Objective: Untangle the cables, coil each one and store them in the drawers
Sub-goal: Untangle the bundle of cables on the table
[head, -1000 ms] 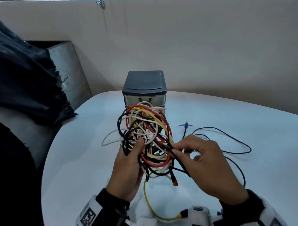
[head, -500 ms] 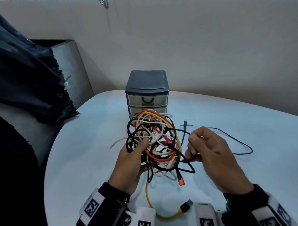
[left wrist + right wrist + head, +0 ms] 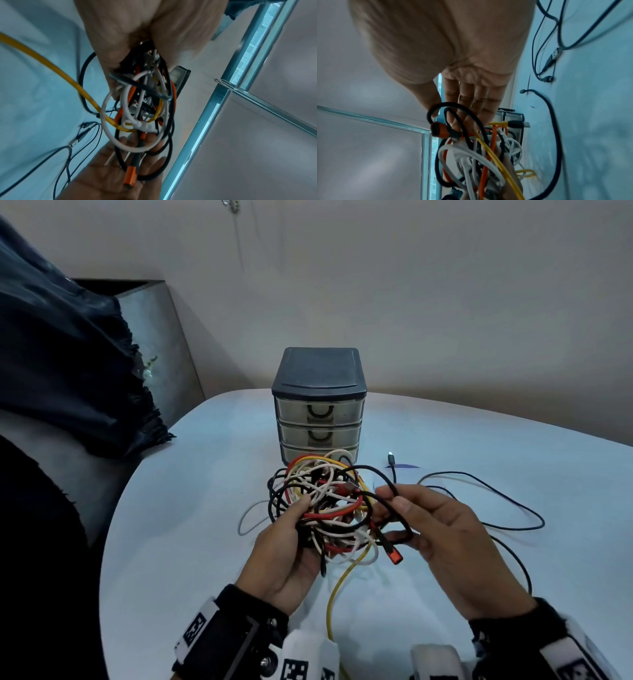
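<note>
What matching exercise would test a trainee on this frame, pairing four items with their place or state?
Column 1:
1. cable tangle
2. drawer unit
3. thin black cable
4. orange connector

Column 2:
A. stands on the table, all drawers closed
B. dangles below the bundle between the hands
C. held up by the left hand, the right hand pinching a black loop of it
D. lies loose on the table to the right

Pairs: 1-C, 2-A, 3-D, 4-B
</note>
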Demonstrator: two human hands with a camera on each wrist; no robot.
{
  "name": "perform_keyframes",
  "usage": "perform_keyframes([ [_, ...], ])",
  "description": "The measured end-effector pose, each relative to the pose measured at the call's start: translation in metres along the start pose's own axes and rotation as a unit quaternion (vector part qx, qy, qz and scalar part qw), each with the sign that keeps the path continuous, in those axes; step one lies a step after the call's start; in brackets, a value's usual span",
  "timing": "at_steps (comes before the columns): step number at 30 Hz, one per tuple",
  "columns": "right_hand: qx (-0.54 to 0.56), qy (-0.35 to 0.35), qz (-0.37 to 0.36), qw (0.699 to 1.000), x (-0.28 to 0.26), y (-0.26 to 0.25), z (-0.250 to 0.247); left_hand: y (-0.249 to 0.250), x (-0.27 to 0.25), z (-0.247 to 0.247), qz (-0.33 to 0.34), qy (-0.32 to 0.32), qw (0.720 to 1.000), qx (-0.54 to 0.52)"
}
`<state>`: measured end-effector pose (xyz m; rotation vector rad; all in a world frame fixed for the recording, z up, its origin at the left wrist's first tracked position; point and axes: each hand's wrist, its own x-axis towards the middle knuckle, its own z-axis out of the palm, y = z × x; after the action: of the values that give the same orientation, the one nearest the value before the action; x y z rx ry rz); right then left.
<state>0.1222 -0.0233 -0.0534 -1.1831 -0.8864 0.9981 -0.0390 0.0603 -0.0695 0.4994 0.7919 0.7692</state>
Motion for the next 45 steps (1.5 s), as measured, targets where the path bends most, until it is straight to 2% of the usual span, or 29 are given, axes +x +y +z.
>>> perform_keyframes([
  [8,0.016,0.0,-0.006,1.0,0.004,0.006,-0.003,0.003,-0.005,-0.002,0.003,-0.081,0.997,-0.005],
  [12,0.021,0.065,0.024,0.997,0.005,0.008,0.004,0.0,-0.01,-0.001,0.041,-0.121,0.992,0.016],
  [15,0.052,0.103,0.049,0.992,0.007,0.007,0.002,-0.005,-0.011,-0.001,0.077,-0.107,0.987,0.096],
  [19,0.034,0.132,0.036,0.99,0.006,0.006,0.0,-0.004,-0.014,0.0,0.105,-0.092,0.972,0.188],
  [24,-0.006,0.136,0.008,0.991,0.002,0.003,0.004,-0.001,-0.016,0.003,0.108,-0.072,0.975,0.182],
  [27,-0.05,0.113,-0.038,0.992,-0.001,0.001,0.008,-0.002,-0.016,0.004,0.085,-0.067,0.987,0.117],
  [30,-0.073,0.079,-0.073,0.992,-0.004,0.0,0.012,0.002,-0.017,0.004,0.032,-0.079,0.996,0.029],
  [33,-0.084,0.05,-0.089,0.991,-0.006,-0.001,0.015,0.003,-0.015,0.002,0.02,-0.065,0.998,0.016],
  [37,0.005,0.012,-0.073,0.997,-0.004,0.004,0.012,0.001,-0.012,0.001,0.024,-0.04,0.999,-0.018],
  [40,0.05,-0.011,-0.078,0.996,-0.002,0.007,0.006,0.002,-0.014,0.004,0.019,-0.048,0.997,-0.049],
  [43,0.02,-0.034,-0.106,0.994,-0.004,0.005,0.006,0.003,-0.016,0.003,0.01,-0.061,0.995,-0.075],
  [45,-0.078,-0.056,-0.141,0.985,-0.008,0.003,0.008,0.004,-0.015,0.0,0.001,-0.062,0.994,-0.089],
])
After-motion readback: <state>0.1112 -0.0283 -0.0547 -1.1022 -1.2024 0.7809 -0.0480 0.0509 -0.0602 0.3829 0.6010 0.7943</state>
